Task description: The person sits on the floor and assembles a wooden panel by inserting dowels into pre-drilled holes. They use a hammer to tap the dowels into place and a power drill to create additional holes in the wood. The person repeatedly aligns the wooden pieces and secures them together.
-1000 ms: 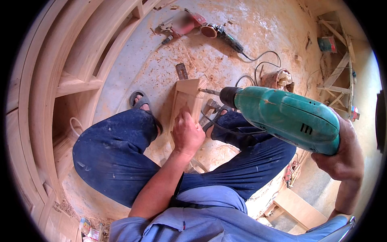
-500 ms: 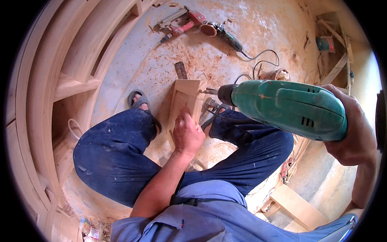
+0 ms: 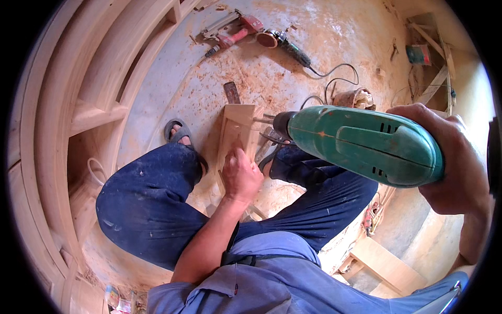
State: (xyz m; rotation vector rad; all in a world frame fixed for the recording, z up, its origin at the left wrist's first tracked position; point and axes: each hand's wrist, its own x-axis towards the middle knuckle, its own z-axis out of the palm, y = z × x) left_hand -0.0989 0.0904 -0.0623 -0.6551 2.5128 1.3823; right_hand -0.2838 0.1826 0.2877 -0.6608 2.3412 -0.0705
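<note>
My left hand (image 3: 241, 175) is closed round a pale wooden panel (image 3: 234, 128) with a recessed face, which stands tilted between my lower legs. In my right hand (image 3: 452, 162) is a green power drill (image 3: 366, 144), lying level and aimed leftward. Its bit (image 3: 263, 120) meets the panel's right edge near the top end; whether the tip is inside the wood I cannot tell. My fingers on the drill's handle are mostly hidden behind its body. Just past the panel's far end lies a hammer-like tool head (image 3: 231, 92).
A red nail gun (image 3: 235, 35) and an angle grinder (image 3: 282, 46) with its cord lie on the dusty floor ahead. Near the drill stands a small tub (image 3: 355, 98). A wooden cabinet frame (image 3: 97, 112) runs along the left. A board (image 3: 387, 264) lies at lower right.
The drill has shifted left and its body has tilted a little, with the bit staying at the panel's edge. My left hand and the panel have hardly moved.
</note>
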